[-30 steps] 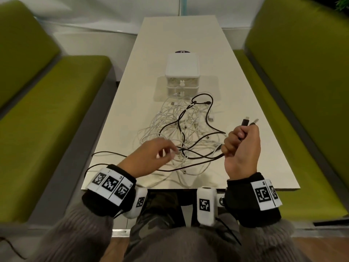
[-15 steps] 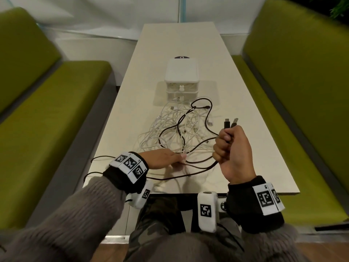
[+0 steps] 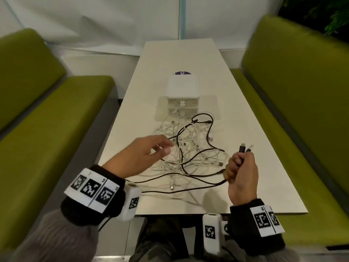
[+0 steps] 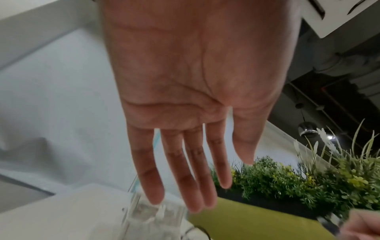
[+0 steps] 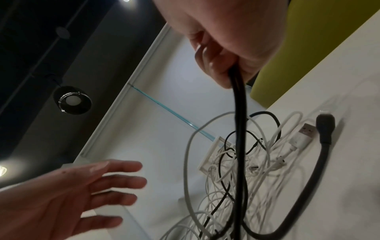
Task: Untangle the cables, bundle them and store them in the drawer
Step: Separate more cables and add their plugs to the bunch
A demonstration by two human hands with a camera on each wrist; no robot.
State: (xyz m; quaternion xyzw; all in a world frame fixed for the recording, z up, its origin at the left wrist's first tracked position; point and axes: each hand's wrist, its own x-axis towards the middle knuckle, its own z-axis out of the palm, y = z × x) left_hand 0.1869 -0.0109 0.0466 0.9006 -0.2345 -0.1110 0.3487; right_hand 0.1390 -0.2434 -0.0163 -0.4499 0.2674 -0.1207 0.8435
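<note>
A tangle of white cables [image 3: 190,148] and black cables [image 3: 179,186] lies on the cream table [image 3: 132,129] in front of a small white drawer unit [image 3: 182,95]. My right hand [image 3: 240,173] grips the black cable [image 5: 239,113], and two plug ends [image 3: 244,148] stick up out of the fist. The cable's strands run from the fist down into the tangle. My left hand [image 3: 151,150] hovers over the left side of the pile with fingers relaxed and spread [image 4: 185,170], holding nothing.
Green benches [image 3: 47,120] flank the table on both sides. A dark round item [image 3: 182,73] lies behind the drawer unit. A black strand trails off the table's near left edge. A loose white USB plug [image 5: 302,134] and black plug [image 5: 325,128] lie by the pile.
My left hand has lifted off the cables near the front edge and moved forward over the pile, fingers spread. The right hand still grips the black cable ends.
</note>
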